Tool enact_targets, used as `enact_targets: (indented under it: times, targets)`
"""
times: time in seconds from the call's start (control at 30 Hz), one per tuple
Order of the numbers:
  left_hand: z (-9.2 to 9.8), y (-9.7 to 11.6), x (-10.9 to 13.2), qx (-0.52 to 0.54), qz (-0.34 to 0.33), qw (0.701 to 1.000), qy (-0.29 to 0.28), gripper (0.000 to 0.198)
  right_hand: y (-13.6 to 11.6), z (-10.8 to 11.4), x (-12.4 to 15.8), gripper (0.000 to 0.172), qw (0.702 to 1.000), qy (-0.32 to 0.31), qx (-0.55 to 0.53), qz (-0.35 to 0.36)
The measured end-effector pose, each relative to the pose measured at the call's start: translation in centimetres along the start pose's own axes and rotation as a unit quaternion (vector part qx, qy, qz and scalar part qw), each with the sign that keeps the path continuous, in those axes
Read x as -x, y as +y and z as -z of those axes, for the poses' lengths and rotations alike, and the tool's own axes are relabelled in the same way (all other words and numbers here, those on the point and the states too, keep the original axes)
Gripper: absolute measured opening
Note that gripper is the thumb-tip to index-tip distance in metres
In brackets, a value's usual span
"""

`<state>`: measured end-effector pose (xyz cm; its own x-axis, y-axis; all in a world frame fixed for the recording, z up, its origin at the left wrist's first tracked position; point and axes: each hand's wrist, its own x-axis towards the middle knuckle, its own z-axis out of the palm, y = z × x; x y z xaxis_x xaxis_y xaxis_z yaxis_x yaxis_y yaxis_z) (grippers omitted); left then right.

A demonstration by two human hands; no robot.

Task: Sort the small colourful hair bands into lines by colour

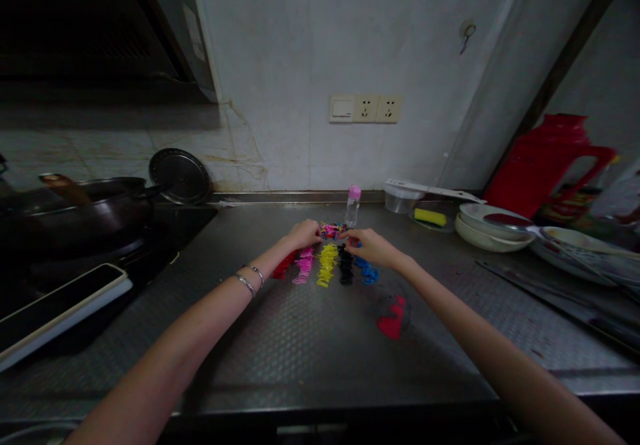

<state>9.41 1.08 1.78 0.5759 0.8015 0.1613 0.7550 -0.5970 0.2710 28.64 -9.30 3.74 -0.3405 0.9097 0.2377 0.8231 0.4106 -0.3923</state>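
Betw. the fingertips of L hand (304,233) & R hand (369,246) lies a small multicol. pile (331,231) of tiny bands. On the fingers' near side: red row (283,268), pink row (303,266), yellow row (327,265), black row (345,266), blue row (369,273), all loopy. L wrist (281,247) hides part of red row, R hand blue's far end. Fingers curl; can't tell if they pinch any. Clear btl (352,213) w/ pink cap (354,191) stands just beyond R fingertips; red patch (392,320) nearer, by R forearm (465,315).

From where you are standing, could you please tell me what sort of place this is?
It looks like a home kitchen: a pan on the stove, bowls stacked on the metal counter, and a yellow sponge near them.
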Motion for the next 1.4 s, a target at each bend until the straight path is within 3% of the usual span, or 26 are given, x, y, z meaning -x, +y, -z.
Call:
enact_targets:
  times: [0.33, 0.73, 1.13, 1.4]
  targets:
    - [-0.3, -0.6, -0.3, -0.009, -0.047, 0.999, -0.002, 0.020, 0.4, 0.2, 0.5, 0.032, 1.000, 0.013, 0.025, -0.008]
    - [-0.9, -2.0, -1.9, 0.047, -0.052, 0.997, 0.009, 0.024, 0.5, 0.3, 0.5, 0.033, 0.999, 0.018, 0.027, -0.003]
    - [0.8, -3.7, -2.3, 0.154, -0.001, 0.986, 0.063, 0.026, 1.4, 0.4, 0.2, 0.035, 1.000, 0.012, 0.022, -0.007]
    - [0.8, -4.0, -1.8, 0.191, 0.025, 0.978, 0.081, 0.025, 2.3, 0.1, 0.1, 0.035, 0.999, 0.020, 0.027, -0.010]
